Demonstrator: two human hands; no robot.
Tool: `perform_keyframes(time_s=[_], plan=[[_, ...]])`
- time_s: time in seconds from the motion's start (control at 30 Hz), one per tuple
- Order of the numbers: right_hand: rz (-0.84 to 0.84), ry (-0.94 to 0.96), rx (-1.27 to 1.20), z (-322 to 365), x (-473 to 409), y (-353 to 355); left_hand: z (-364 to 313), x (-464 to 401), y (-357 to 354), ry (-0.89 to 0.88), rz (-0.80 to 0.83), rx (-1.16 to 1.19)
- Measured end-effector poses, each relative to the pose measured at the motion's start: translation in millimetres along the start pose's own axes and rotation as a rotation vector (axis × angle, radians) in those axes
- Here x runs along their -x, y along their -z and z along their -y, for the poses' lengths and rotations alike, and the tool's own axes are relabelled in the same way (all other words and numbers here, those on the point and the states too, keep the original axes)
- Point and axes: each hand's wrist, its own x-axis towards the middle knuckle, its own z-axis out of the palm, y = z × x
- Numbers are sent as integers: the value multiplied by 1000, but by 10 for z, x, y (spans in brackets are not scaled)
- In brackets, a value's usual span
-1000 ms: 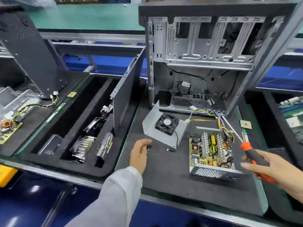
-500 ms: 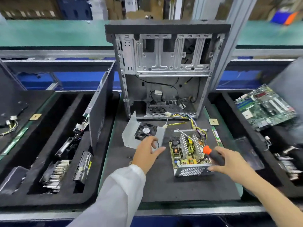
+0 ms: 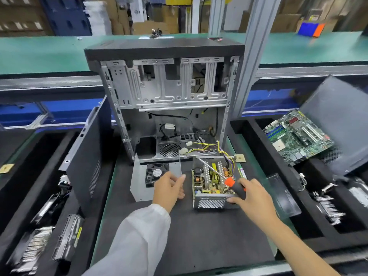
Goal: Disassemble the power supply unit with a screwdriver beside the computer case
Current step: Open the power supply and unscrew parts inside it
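Observation:
The opened power supply unit lies on the black mat, its circuit board bare, in front of the upright computer case. Its metal cover with the fan lies to its left. My right hand grips the orange and black screwdriver, whose shaft reaches up-left over the board, while the fingertips touch the unit's perforated front wall. My left hand hovers with relaxed fingers between the cover and the unit, holding nothing. Yellow cables run from the unit into the case.
A black side panel leans at the left of the mat. Foam trays with removed parts lie left; a green motherboard and more parts lie right. A metal post rises beside the case.
My view has swung right and closer. My right hand brought the screwdriver in over the unit's board and reached its front wall. My left hand moved from the mat toward the fan cover.

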Motion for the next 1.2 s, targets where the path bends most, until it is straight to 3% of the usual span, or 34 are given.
perform_keyframes(time_s=[0.1,0.17,0.27,0.33,0.4,0.57,0.7,0.77,0.83,0.97,1.2], plan=[[-25,-27,-6,24,-76,-21,-34,67,46,-163,-85,-252],[-35,-35,-10,53,-85,-20,-83,122,50,-219,-60,-362],[-46,-57,19,151,-21,-49,-188,175,-63,-34,210,-484],[-65,-84,19,252,61,-102,-268,192,-197,199,448,-282],[-91,-86,19,341,140,-155,-309,187,-310,339,546,-78],[-34,-23,-217,385,170,-150,-306,64,-414,315,467,-71],[177,59,-539,501,198,-139,-361,-78,-453,90,290,-381],[276,40,-726,540,200,-125,-387,-94,-451,36,290,-397],[253,-7,-820,513,166,-76,-400,-51,-422,-28,276,-385],[98,-95,-738,334,-10,92,-398,152,-451,-128,367,-499],[267,4,-728,309,-207,173,-464,31,-571,-64,402,-597]])
